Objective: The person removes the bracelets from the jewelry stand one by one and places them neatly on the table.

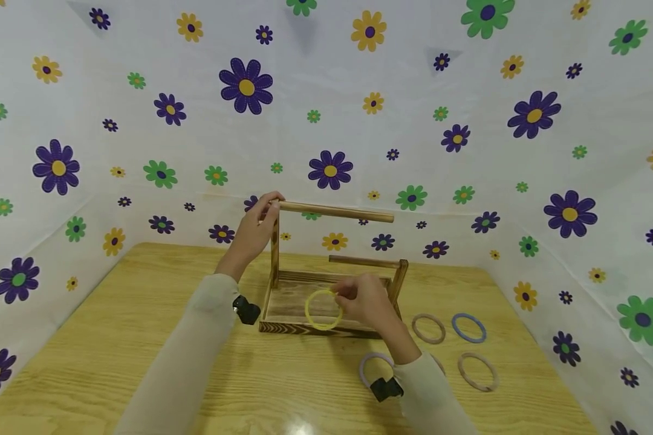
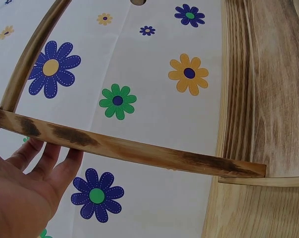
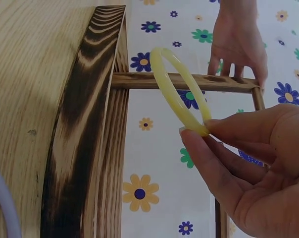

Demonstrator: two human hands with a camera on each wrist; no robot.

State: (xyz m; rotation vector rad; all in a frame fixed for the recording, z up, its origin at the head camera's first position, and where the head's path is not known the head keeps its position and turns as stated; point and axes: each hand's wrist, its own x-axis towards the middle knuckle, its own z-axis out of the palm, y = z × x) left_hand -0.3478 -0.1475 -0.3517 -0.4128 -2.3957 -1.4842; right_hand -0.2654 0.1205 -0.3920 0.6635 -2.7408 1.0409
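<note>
A wooden rack (image 1: pixel 326 328) with a tray base stands on the table, with an upright post and a rod at each end. My left hand (image 1: pixel 254 232) grips the top of the taller left post (image 2: pixel 139 151), where the upper rod (image 1: pixel 337 211) joins it. Between thumb and fingers, my right hand (image 1: pixel 367 300) pinches a yellow ring (image 3: pixel 181 94) by its edge. That ring is in front of the tray base in the head view, below both rods and around neither. The lower rod (image 1: pixel 364 261) points left from the shorter right post (image 1: pixel 398 284).
Right of the rack lie a brown ring (image 1: pixel 428 339), a blue ring (image 1: pixel 470 338) and a beige ring (image 1: pixel 477 386). A lavender ring (image 1: pixel 362 368) and another ring (image 1: pixel 438 363) are partly hidden by my right arm. A flower-patterned cloth (image 1: pixel 332 133) surrounds the wooden table (image 1: pixel 141 314).
</note>
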